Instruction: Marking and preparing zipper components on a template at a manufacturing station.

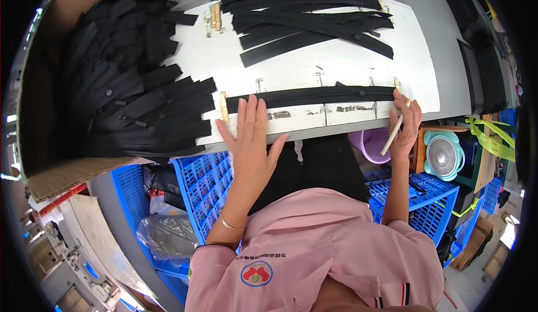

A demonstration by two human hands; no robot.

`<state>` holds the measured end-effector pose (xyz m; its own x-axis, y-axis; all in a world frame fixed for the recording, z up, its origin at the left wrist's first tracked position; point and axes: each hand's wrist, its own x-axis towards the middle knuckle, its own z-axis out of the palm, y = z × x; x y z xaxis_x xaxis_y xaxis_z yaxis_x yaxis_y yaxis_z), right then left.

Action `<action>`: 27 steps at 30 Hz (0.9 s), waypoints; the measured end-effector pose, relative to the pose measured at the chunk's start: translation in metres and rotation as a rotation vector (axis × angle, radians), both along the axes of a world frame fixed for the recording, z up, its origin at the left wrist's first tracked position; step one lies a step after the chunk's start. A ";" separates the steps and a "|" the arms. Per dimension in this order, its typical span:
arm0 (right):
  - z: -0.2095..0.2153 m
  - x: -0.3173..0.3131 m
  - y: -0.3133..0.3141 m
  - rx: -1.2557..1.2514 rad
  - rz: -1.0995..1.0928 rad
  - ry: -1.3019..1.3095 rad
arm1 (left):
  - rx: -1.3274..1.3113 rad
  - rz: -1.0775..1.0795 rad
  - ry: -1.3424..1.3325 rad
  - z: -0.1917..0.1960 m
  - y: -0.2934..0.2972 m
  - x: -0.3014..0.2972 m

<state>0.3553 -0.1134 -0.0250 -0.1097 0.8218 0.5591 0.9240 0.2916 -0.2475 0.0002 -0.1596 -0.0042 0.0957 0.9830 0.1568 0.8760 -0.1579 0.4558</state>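
Strip [314, 95] lying along the board [302, 68], left hand [250, 138] pressing flat, fingers spread wide over its left end, right hand [404, 127] gripping a pencil [394, 133] at its right end.

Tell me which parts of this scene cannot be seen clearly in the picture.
Head view:
- The long black strip under the left hand: that end is covered by the fingers.
- The thin white stick in the right hand: its kind is too small to tell.
- The brown cardboard box: its far side is cut off by the rim.
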 end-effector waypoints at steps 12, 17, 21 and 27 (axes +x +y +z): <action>0.053 -0.126 0.016 -0.525 0.244 0.797 | 0.069 0.098 -0.008 -0.008 -0.005 -0.014; 0.051 -0.208 0.031 -0.610 0.434 0.978 | 0.073 0.113 -0.030 -0.007 -0.005 -0.010; 0.023 -0.220 0.044 -0.634 0.464 0.886 | 0.090 0.117 -0.069 -0.008 -0.005 -0.010; 0.022 -0.225 0.043 -0.595 0.485 0.825 | 0.099 0.124 -0.054 -0.008 -0.006 -0.012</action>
